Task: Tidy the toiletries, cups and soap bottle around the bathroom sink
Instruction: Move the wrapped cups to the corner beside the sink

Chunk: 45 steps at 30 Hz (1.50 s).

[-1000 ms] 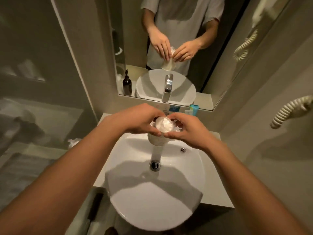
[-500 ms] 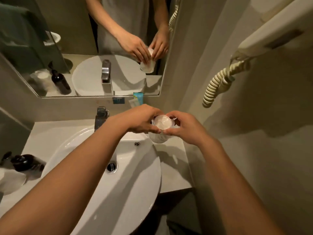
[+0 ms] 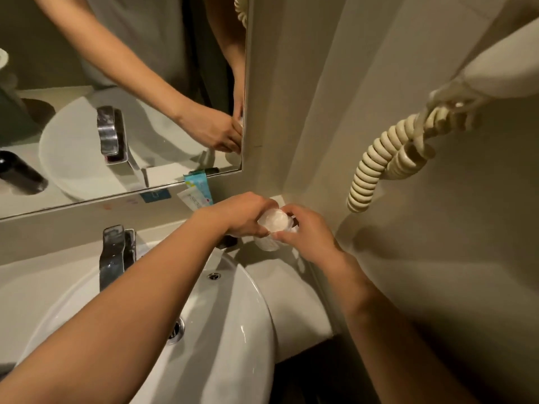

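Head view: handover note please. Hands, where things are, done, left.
Left hand: closed on the wrapped cup, gripping its top and side.
Right hand: fingers pinching the cup's wrapper from the other side.
Cup: held over the back right corner of the counter, right of the sink; whether it touches down cannot be told.
Toothpaste tubes lean against the wall under the mirror.
Done: cup brought to the corner.
Left: set it down, release, tidy the tubes. Soap bottle shows only as a reflection.

— What colours sit by the mirror?
— A turquoise toothpaste tube [image 3: 199,185], a white sachet [image 3: 190,200].
— And below?
— White sink [image 3: 239,330], chrome tap [image 3: 112,255], cream coiled cord [image 3: 379,161], white wrapped cup [image 3: 272,225].
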Each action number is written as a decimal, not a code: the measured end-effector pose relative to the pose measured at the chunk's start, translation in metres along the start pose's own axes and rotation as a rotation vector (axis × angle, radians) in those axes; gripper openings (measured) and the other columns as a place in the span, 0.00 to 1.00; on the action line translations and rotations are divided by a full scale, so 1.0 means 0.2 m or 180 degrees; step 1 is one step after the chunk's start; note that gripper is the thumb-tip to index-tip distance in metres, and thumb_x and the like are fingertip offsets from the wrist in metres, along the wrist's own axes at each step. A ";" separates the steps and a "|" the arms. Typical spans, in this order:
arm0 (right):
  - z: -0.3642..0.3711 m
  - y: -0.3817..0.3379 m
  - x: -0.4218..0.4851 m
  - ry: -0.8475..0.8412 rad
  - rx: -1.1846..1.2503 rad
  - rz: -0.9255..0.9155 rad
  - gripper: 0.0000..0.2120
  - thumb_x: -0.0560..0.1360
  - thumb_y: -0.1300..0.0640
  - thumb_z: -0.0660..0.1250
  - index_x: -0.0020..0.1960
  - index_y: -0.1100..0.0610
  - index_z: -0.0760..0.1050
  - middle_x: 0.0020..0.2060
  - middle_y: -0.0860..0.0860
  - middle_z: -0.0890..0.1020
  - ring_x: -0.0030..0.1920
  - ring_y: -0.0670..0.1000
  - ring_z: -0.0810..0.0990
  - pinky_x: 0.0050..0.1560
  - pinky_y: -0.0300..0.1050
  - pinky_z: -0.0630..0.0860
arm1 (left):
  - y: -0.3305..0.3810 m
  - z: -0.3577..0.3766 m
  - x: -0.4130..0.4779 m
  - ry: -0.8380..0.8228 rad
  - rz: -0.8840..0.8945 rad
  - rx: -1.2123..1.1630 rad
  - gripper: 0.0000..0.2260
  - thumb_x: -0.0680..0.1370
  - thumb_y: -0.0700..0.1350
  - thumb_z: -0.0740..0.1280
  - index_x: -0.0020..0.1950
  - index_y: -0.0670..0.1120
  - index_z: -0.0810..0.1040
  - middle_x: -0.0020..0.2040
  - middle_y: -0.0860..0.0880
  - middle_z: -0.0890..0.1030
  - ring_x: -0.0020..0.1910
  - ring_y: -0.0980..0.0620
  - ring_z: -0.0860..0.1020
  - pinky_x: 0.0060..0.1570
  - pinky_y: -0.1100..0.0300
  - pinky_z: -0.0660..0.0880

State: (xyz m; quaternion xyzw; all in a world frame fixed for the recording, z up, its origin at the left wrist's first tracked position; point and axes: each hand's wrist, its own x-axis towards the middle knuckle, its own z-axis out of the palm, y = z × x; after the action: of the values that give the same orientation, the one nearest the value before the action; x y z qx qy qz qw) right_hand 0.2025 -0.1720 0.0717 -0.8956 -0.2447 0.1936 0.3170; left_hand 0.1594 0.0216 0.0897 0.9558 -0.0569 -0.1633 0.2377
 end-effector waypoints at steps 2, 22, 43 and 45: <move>0.03 0.03 0.03 0.0076 0.0038 0.0076 0.25 0.69 0.51 0.79 0.63 0.51 0.77 0.54 0.47 0.82 0.50 0.49 0.80 0.48 0.41 0.71 | -0.04 0.02 0.08 -0.0081 0.0071 -0.0011 0.23 0.72 0.49 0.76 0.66 0.53 0.76 0.56 0.50 0.82 0.51 0.49 0.78 0.52 0.52 0.76; 0.29 0.16 0.21 0.0475 0.0245 0.0570 0.20 0.70 0.53 0.78 0.59 0.52 0.77 0.52 0.49 0.81 0.50 0.52 0.80 0.51 0.50 0.79 | -0.25 0.16 0.37 -0.0370 0.0108 -0.0213 0.20 0.72 0.46 0.77 0.62 0.53 0.78 0.53 0.51 0.82 0.50 0.48 0.79 0.52 0.54 0.76; 0.31 0.11 0.20 0.0650 0.0092 0.0961 0.32 0.67 0.46 0.78 0.66 0.55 0.72 0.58 0.53 0.80 0.56 0.56 0.80 0.55 0.55 0.79 | -0.24 0.16 0.34 -0.0146 -0.0334 -0.0257 0.35 0.76 0.41 0.73 0.80 0.46 0.63 0.74 0.43 0.74 0.72 0.41 0.72 0.70 0.51 0.69; 0.29 0.10 0.16 0.0610 0.0026 0.0982 0.36 0.67 0.45 0.79 0.69 0.55 0.70 0.61 0.54 0.78 0.59 0.57 0.79 0.57 0.54 0.79 | -0.21 0.14 0.30 -0.0002 -0.0423 -0.0274 0.32 0.76 0.39 0.72 0.79 0.46 0.65 0.74 0.42 0.73 0.72 0.41 0.71 0.70 0.49 0.69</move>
State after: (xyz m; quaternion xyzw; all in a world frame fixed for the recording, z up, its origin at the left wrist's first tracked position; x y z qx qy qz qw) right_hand 0.2064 -0.1411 0.0103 -0.9356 -0.0723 0.1548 0.3090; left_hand 0.2081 0.0361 0.0291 0.9464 0.0136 -0.1813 0.2671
